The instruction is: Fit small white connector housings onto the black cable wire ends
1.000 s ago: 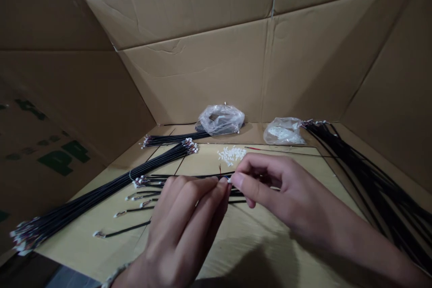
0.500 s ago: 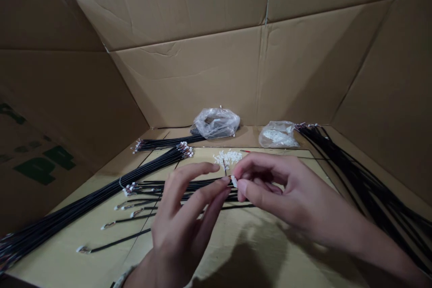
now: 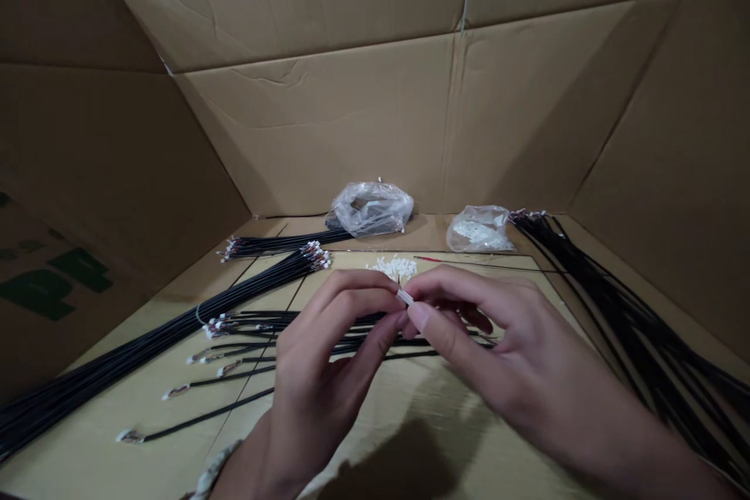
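Note:
Between my fingertips sits a small white connector housing (image 3: 405, 296), tilted. My right hand (image 3: 498, 336) pinches it between thumb and forefinger. From the left, my left hand (image 3: 328, 351) closes its thumb and fingers on a thin wire (image 3: 399, 280) right beside the housing; the wire's tip pokes up above the fingers. My fingers hide how far the wire goes into the housing. Under and behind my hands lie several black cables (image 3: 246, 363) with white connectors on their left ends. A heap of loose white housings (image 3: 394, 266) lies just beyond my fingertips.
A tied bundle of black cables (image 3: 176, 332) runs along the left. More black cables (image 3: 603, 289) lie at the right. Two clear plastic bags (image 3: 375, 211) (image 3: 480, 229) stand at the back, by the cardboard wall (image 3: 322, 125). A thin red-tipped tool (image 3: 430, 258) lies behind my right hand.
My left forefinger, raised before, has come down to the connector housing. Both hands have drawn closer together, and the housing has turned and risen slightly. The view has shifted a little.

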A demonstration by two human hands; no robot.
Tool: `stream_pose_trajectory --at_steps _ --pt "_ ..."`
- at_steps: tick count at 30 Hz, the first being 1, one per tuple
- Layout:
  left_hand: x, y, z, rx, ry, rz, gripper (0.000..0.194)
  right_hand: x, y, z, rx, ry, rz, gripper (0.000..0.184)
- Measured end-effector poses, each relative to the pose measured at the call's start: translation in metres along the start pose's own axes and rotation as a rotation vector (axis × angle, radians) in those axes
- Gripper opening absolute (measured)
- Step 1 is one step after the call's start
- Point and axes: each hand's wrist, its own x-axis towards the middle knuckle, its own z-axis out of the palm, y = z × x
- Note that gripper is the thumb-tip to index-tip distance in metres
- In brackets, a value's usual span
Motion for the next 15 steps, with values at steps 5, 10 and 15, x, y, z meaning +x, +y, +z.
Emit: stream_pose_trajectory --at_steps 5,10,15 --pt "0.005 0.003 0.0 -0.055 0.033 -0.098 0.023 0.002 -0.002 -0.004 0.132 0.027 -0.011 0.026" --pt "0.013 0.014 0.0 -0.177 0.008 -0.17 0.025 0.005 -0.006 -0.013 0.344 -0.07 0.04 0.034" --pt "0.017 0.025 -0.003 -0.243 0.011 -0.251 0.02 0.002 -0.007 -0.017 0.521 -0.123 0.062 0.028"
